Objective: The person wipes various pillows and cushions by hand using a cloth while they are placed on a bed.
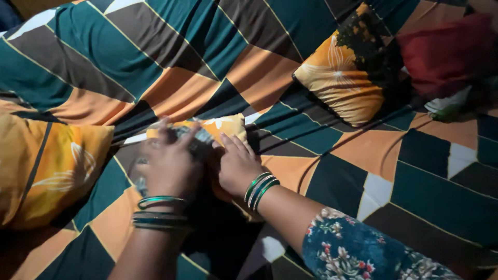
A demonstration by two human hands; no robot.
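Both my hands rest on a small folded yellow-and-dark floral cloth lying on a bed. My left hand presses flat on its left part, fingers spread. My right hand lies beside it on the cloth's right part, fingers together and pointing away. Green bangles ring both wrists. Much of the cloth is hidden under my hands.
The bed is covered by a sheet with teal, orange, brown and white geometric shapes. A yellow floral pillow lies at upper right, another yellow pillow at left. A red cloth bundle sits at the far right.
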